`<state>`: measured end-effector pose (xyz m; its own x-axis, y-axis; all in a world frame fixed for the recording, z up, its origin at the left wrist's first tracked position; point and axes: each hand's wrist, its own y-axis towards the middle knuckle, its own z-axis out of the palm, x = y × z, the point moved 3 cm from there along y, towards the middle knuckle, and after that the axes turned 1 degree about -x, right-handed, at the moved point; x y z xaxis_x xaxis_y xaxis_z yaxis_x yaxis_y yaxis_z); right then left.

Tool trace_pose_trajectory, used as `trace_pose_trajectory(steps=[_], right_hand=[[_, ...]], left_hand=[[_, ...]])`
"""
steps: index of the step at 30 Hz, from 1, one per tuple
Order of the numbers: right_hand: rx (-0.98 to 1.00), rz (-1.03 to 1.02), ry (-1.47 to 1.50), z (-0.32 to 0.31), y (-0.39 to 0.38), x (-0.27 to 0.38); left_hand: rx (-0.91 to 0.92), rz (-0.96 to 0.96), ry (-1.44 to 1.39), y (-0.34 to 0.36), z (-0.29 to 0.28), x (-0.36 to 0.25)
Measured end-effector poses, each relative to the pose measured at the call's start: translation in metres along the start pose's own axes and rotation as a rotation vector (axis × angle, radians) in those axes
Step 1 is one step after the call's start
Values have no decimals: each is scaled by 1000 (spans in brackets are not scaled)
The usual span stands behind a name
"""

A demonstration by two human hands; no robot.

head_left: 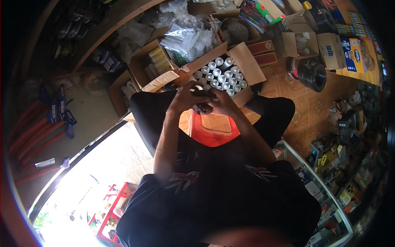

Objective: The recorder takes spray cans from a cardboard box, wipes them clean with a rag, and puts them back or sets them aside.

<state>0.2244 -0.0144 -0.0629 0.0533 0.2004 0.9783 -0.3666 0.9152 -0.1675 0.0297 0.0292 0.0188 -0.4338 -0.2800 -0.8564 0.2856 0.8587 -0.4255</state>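
Observation:
My left hand (187,98) and my right hand (223,101) meet above my lap, fingers curled around a small dark object (202,108). Its kind is too shadowed to make out, and the fingers cover much of it. Just beyond them is an open cardboard box (247,61) holding several silver-ended cylinders (222,78), standing upright in rows. Between my spread legs, below the hands, shows the red plastic edge of a seat (212,140).
Left of the cylinders stands a carton (149,86) with yellowish packs. Clear plastic bags (189,41) lie piled behind. A black coil (312,75) rests on the tiled floor at right. A glass display case (329,193) flanks my right side; long red tubes (35,133) lie far left.

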Motion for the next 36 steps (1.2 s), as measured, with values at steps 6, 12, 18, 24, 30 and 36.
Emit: trace_pose_trajectory(steps=[6, 12, 18, 24, 30, 36], right_hand=[[287, 148, -179, -27, 13, 34], [-350, 483, -460, -119, 74, -110], [-566, 321, -796, -139, 135, -160], [-348, 427, -973, -116, 170, -149], [-220, 430, -658, -127, 169, -139], [-700, 260, -816, -192, 141, -187]], left_hand=[[396, -124, -17, -34, -25, 5], [207, 167, -379, -40, -28, -8], [152, 68, -722, -54, -31, 8], [103, -52, -649, -72, -49, 21], [54, -20, -682, -68, -47, 19], [166, 44, -679, -34, -27, -4]])
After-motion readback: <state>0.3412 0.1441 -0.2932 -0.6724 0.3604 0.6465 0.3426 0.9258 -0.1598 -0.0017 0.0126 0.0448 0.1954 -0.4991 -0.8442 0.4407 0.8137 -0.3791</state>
